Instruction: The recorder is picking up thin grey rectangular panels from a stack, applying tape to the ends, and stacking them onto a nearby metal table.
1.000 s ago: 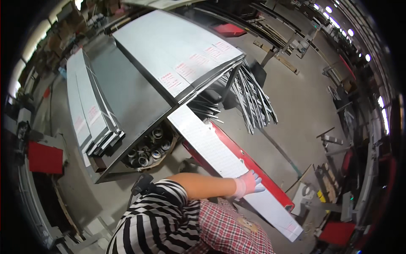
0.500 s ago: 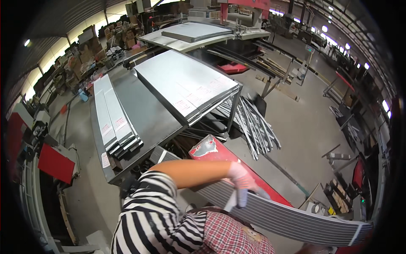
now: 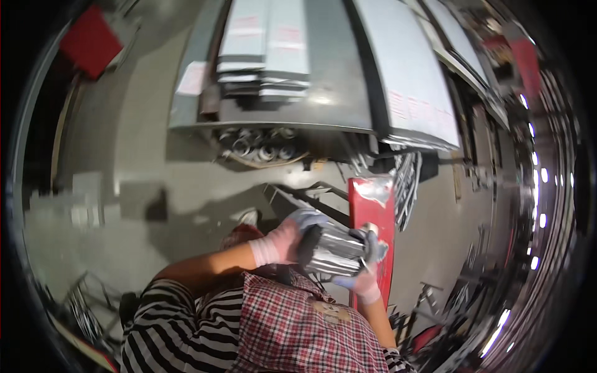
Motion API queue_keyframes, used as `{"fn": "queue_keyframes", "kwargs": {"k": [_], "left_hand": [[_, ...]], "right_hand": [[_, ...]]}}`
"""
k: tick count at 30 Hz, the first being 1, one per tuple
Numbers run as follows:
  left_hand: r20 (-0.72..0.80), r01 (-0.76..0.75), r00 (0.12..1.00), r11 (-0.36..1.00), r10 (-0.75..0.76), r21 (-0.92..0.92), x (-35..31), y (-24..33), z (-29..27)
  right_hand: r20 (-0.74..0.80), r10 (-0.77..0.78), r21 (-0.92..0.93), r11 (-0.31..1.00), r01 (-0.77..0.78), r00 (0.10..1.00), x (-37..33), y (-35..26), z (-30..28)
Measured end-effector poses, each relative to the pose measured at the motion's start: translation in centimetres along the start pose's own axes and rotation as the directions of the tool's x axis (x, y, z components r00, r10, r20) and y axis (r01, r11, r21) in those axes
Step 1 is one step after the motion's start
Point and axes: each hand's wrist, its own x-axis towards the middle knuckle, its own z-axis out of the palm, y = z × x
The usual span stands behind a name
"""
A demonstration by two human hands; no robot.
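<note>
My left hand (image 3: 291,235), in a pink and grey work glove, is closed on the left side of a bundle of grey metal strips (image 3: 339,245). On the bundle's right side, my gloved right hand (image 3: 368,273) is closed too, its fingers partly smeared by motion. Dark and bright edges of the strips show between the hands, in front of my checked apron. Just right of and beneath the bundle runs a red metal beam (image 3: 372,205) with worn paint. Another grey profile (image 3: 283,198) lies beyond my left hand. The bundle's far length is not clear.
Ahead stands a grey metal table (image 3: 336,68) bearing stacked narrow panels (image 3: 285,43) and a broad pale sheet stack (image 3: 407,68). Rolled tubes (image 3: 264,149) sit under its front edge. Loose metal strips (image 3: 407,186) lie beyond the red beam. A red panel (image 3: 92,42) stands far left.
My view has swung downward and to the right. Earlier my left hand reached across a long ribbed bundle; now both hands grip the strips close before my body.
</note>
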Motion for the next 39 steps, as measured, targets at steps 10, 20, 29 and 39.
{"fn": "queue_keyframes", "kwargs": {"k": [10, 20, 29, 39], "left_hand": [[-0.019, 0.187, 0.973, 0.832, -0.23, -0.523, -0.8, -2.4, -2.1], [0.081, 0.211, 0.973, 0.974, -0.217, 0.084, -4.1, -7.8, 2.4], [-0.176, -0.129, 0.975, 0.991, 0.132, 0.032, 2.1, 3.0, 7.2], [0.233, -0.661, 0.747, 0.731, 0.623, 0.167, 14.5, 17.8, 11.6]], "right_hand": [[-0.012, 0.73, 0.773, 0.44, -0.457, 0.684, 3.1, -0.6, 3.1], [0.186, 0.707, 0.785, 0.311, -0.536, 0.682, 4.4, 8.6, 4.8], [-0.039, 0.712, 0.509, 0.618, -0.599, 0.701, -9.8, -3.9, -21.5], [-0.995, -0.039, -0.053, 0.987, 0.154, -0.095, -53.0, -20.1, -31.8]]}}
